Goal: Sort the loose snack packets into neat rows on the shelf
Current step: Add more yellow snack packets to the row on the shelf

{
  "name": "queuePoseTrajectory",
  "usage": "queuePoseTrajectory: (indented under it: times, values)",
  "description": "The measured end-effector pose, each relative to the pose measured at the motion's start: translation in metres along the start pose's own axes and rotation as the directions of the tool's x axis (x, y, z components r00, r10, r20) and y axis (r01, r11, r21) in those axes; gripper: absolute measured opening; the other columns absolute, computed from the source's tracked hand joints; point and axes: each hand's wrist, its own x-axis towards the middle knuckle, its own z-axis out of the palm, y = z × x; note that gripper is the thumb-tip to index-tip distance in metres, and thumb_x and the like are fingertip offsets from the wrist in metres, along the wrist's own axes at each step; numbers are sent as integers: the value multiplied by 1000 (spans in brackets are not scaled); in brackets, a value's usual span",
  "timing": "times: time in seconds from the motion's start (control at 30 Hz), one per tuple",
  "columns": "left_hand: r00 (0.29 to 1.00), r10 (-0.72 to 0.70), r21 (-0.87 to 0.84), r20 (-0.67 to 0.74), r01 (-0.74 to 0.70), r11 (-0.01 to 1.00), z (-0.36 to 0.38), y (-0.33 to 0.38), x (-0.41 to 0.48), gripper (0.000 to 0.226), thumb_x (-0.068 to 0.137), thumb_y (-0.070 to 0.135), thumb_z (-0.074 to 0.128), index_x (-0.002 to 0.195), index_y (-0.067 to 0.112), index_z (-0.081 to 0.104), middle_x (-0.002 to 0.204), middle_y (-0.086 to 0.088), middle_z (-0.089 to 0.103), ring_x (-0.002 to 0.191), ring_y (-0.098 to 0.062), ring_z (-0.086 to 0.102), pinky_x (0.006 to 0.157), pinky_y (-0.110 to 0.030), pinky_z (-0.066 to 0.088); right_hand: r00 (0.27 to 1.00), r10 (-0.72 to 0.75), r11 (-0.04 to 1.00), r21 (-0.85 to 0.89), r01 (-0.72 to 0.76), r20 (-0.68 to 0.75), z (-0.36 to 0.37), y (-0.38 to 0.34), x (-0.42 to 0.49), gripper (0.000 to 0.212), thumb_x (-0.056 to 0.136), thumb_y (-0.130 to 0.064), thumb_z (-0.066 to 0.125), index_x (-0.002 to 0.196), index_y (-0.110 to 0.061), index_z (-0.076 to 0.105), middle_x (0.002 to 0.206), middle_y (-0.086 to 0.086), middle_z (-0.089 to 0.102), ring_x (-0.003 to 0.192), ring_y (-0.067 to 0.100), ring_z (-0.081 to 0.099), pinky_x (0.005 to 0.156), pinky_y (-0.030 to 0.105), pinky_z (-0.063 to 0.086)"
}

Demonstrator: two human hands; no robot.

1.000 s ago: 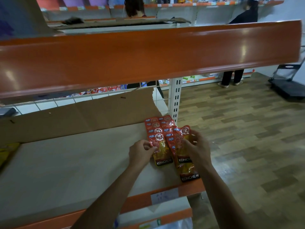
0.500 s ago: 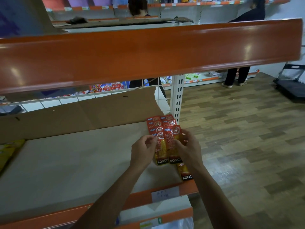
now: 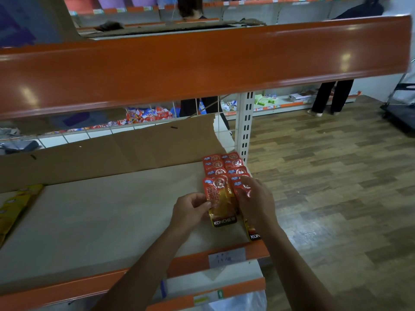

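Several red and orange snack packets (image 3: pixel 224 167) lie in two overlapping columns at the right end of the paper-lined shelf (image 3: pixel 101 221). My left hand (image 3: pixel 190 209) pinches the left edge of the front packet (image 3: pixel 221 205) of the left column, whose black KONCHEW label faces me. My right hand (image 3: pixel 257 200) covers the right column, with finger and thumb on the top of its front packet (image 3: pixel 253 234). That packet's lower end pokes out under my wrist near the shelf's orange front lip (image 3: pixel 190 263).
A cardboard sheet (image 3: pixel 112 151) stands along the back of the shelf. Yellow packets (image 3: pixel 15 207) lie at the far left. An orange upper shelf (image 3: pixel 202 61) hangs overhead and a white upright post (image 3: pixel 246 126) stands just behind the packets. People stand in the aisle beyond.
Both hands have moved back toward the stack. The right front packet has slid back and left under my right hand, closing the gap between the columns.
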Motion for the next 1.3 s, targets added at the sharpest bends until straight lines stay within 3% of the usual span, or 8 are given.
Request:
queuePoseTrajectory:
  times: [0.13,0.3,0.47,0.87,1.1,1.23,1.3]
  values:
    - [999,-32,52,-3,32,998,1,-6,-1,10,84,10,70,87,19,71,83,-3,73,74,-17,67,80,-40,57,998,-57,990,-129,57,6,-1,10,-2,33,91,-10,55,123,-13,61,125,6,61,116,24,49,89,29,36]
    - [1000,-15,89,15,13,996,9,-5,-2,14,82,11,73,95,15,69,87,-3,73,80,-16,70,79,-38,58,999,-44,987,-151,46,17,0,13,-6,34,93,-13,53,126,-10,59,132,7,58,127,24,45,104,34,34]
    - [999,32,193,-5,-31,981,12,-5,-4,19,79,16,76,82,28,62,82,4,72,73,-10,69,75,-33,58,1000,-23,991,-134,25,13,-1,16,-8,35,93,-18,55,127,-10,58,131,8,58,125,25,46,102,36,35]
    - [999,27,230,-22,-21,973,14,2,-6,13,82,17,73,88,21,62,84,1,70,69,-11,70,76,-33,58,1000,-7,992,-125,10,20,-1,16,-14,35,95,-20,52,128,-11,56,133,7,56,124,23,46,100,36,38]
    - [996,66,303,-55,-46,952,14,0,-11,20,83,28,73,98,17,65,84,6,66,80,-12,67,78,-37,58,997,-73,988,-137,73,7,5,11,-19,32,94,-16,51,123,-7,60,128,11,59,121,27,50,100,37,39]
    - [985,137,387,-100,-89,918,0,0,-18,20,88,31,66,101,17,68,84,10,64,81,-7,63,81,-29,55,990,-129,979,-154,135,50,20,-2,-23,39,91,-22,59,127,-9,58,130,10,58,125,29,49,106,45,38]
    - [978,176,419,-113,-113,901,-12,-2,-24,14,88,31,65,97,19,68,83,12,65,81,-5,62,83,-28,53,981,-190,968,-160,195,48,30,-14,-27,36,89,-22,54,122,-6,61,124,12,62,120,31,54,102,44,41]
